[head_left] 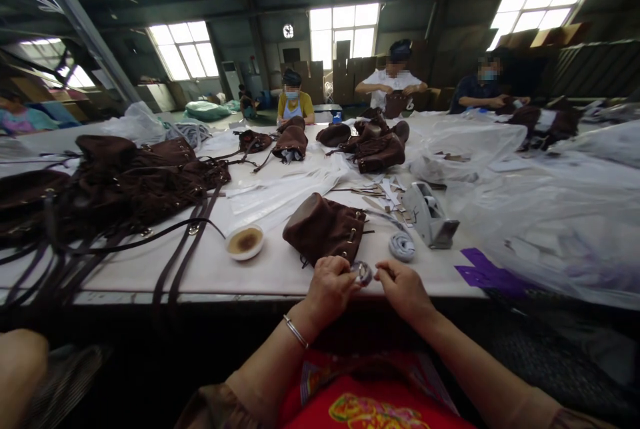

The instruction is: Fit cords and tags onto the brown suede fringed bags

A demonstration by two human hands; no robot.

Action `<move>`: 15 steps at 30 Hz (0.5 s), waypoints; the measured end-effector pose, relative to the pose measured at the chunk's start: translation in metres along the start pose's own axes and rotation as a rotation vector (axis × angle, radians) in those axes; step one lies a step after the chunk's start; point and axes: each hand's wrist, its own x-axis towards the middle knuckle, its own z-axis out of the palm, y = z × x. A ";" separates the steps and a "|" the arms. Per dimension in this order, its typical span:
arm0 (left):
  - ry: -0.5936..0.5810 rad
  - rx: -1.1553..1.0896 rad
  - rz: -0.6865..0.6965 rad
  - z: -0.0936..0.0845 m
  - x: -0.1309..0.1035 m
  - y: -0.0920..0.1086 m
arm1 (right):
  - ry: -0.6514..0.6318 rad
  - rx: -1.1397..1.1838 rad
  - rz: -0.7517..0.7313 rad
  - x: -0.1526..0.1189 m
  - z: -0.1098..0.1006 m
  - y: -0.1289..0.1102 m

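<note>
My left hand [331,288] is closed at the table's front edge, its thumb and fingers on a small shiny grey roll [363,274]; whether it is tape or a coiled strip I cannot tell. Just right of the roll, my right hand [406,292] has its thumb and forefinger pinched together; anything between them is too small to make out. Right behind my left hand a brown drawstring bag [320,226] lies on its side, its eyeleted opening facing right. A coil of grey strip [401,246] rests on the table beyond my right hand.
A grey tape dispenser [431,216] stands right of the coil. Left are a bowl of brownish paste [245,242] and piled brown bags [135,182] with hanging straps. Plastic sheeting [560,216] covers the right. Co-workers sit across the table; someone's arm [20,376] shows at lower left.
</note>
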 end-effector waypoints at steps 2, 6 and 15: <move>-0.066 0.085 0.061 0.007 -0.010 0.002 | 0.068 -0.066 -0.151 -0.006 -0.006 0.009; 0.021 0.060 0.010 0.017 -0.028 0.005 | -0.015 -0.153 -0.468 -0.011 -0.012 0.008; 0.110 0.122 -0.114 0.024 -0.040 0.011 | -0.157 -0.461 -0.598 -0.017 0.001 0.001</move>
